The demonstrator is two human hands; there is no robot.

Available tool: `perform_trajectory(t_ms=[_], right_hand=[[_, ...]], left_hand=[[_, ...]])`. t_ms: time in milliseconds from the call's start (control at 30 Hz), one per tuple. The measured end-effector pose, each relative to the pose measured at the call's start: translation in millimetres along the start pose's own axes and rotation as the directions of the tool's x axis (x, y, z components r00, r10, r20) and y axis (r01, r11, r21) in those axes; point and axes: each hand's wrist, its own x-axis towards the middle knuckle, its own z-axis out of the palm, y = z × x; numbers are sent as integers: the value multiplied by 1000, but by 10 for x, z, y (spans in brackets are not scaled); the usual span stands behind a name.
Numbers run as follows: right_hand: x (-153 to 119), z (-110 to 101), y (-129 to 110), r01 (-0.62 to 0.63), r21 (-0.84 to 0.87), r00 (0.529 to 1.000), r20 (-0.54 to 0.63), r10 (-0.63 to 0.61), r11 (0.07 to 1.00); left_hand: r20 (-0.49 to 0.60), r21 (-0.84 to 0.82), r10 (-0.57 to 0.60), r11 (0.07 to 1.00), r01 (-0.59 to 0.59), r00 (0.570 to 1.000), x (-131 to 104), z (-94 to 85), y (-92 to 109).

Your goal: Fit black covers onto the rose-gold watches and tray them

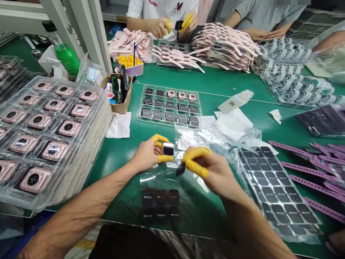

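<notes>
Two hands in yellow finger cots work over a green tabletop [114, 149].
The left hand [145, 155] grips a square, silver-edged watch body [168, 149] by its sides, apparently to leave the glossy face uncovered; the right hand [219, 172], just apart, pinches a small dark flat piece [180, 169], possibly a label, blurred and partly hidden by fingers. Beyond, a clear plastic tray [139, 109] keeps items separated in pockets.

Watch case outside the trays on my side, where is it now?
Head view, centre: the watch case is in the left hand, left of the right hand, below the middle clear tray.
</notes>
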Motion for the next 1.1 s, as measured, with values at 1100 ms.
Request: perform_trajectory(t_ms=[1100], right_hand=[[214, 78, 499, -335, 348, 893, -180, 413, 876]], left_hand=[[42, 353, -18, 936, 2, 999, -8, 90, 33]])
